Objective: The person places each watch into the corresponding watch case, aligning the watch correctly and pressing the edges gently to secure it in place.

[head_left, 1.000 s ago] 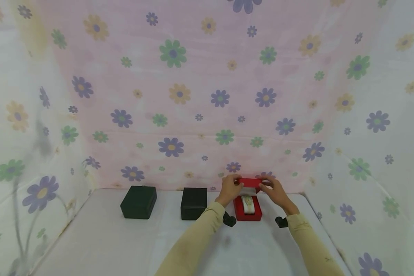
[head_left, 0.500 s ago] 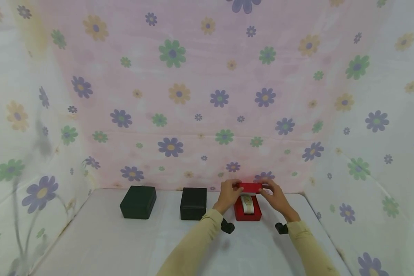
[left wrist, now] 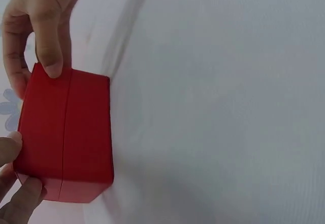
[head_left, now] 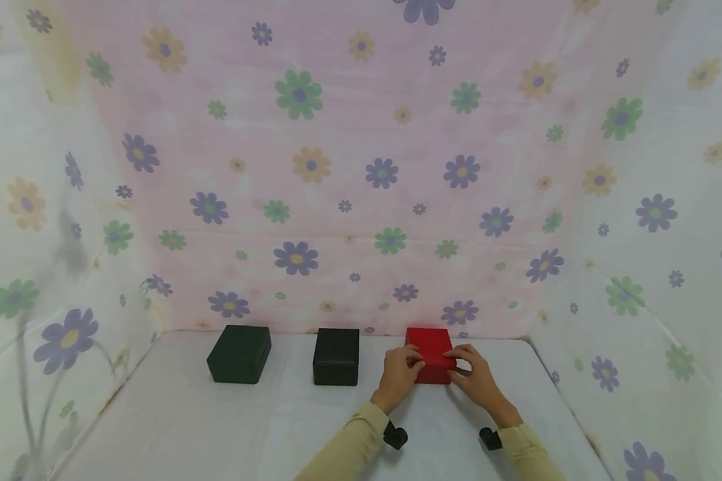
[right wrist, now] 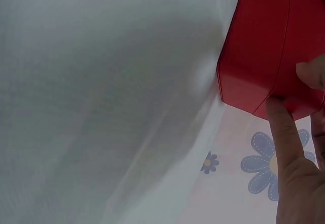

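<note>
A red watch box [head_left: 428, 342] sits at the right of the table with its lid down, so the watch is hidden. My left hand [head_left: 400, 374] grips the lid at the front left corner; in the left wrist view its thumb and a finger touch two adjoining faces of the red box [left wrist: 84, 127]. On the opposite side my right hand [head_left: 478, 381] holds the lid. In the right wrist view its thumb lies on the front face of the red box [right wrist: 259, 41], while a finger touches the side near the lid seam.
A black box [head_left: 335, 357] stands left of the red one, and a dark green box [head_left: 238, 354] farther left. All rest on a white-covered table [head_left: 216, 427] near the flowered back cloth [head_left: 337, 133]. A small black device [head_left: 395, 435] hangs at the left wrist.
The red box's lid has come down from raised to shut, covering the white-strapped watch inside. Both hands have moved down and toward me with the lid.
</note>
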A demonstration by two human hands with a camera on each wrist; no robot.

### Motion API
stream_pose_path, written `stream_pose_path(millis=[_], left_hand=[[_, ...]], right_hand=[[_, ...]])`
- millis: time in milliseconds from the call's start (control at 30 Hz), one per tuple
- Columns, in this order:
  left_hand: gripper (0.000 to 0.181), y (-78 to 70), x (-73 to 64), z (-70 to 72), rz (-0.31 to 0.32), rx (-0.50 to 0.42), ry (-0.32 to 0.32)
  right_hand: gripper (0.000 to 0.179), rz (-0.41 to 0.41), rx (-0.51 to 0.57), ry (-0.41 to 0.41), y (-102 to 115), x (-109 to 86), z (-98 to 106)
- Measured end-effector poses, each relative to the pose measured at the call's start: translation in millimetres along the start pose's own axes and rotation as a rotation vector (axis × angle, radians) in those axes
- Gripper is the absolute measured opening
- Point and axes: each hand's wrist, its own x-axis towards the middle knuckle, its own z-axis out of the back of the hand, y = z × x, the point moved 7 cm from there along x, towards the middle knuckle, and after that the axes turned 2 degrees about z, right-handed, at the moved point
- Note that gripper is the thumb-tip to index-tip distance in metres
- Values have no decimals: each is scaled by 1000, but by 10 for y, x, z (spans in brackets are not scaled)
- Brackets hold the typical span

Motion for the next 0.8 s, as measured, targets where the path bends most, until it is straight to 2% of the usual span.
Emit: stream_pose_path(millis=[133,233,333,433,567,700,800], left_hand=[[12,-12,9,-14,-2,45,-7],[14,18,-12,-39,20,52,-1],[16,41,-21,-56,26,47,1],[18,50,-15,-59,24,44,15],[24,47,-19,-73,18,82,84],[33,-23,-83,-31,-13,165,182],[39,-79,-194,78,-63,270,207]], right_hand=[[40,-12,-18,-30,-235,-21,-23],[43,-39,-16,-42,-450,-51,-56],[43,-57,-21,-48,-479,-51,-63],[44,-39,-16,-66,-481,-48,-74],[45,-13,-16,-79,-473,-46,-82],[42,-71,-64,-63,-448,-58,-73],[41,-143,-167,-8,-376,-97,-88]])
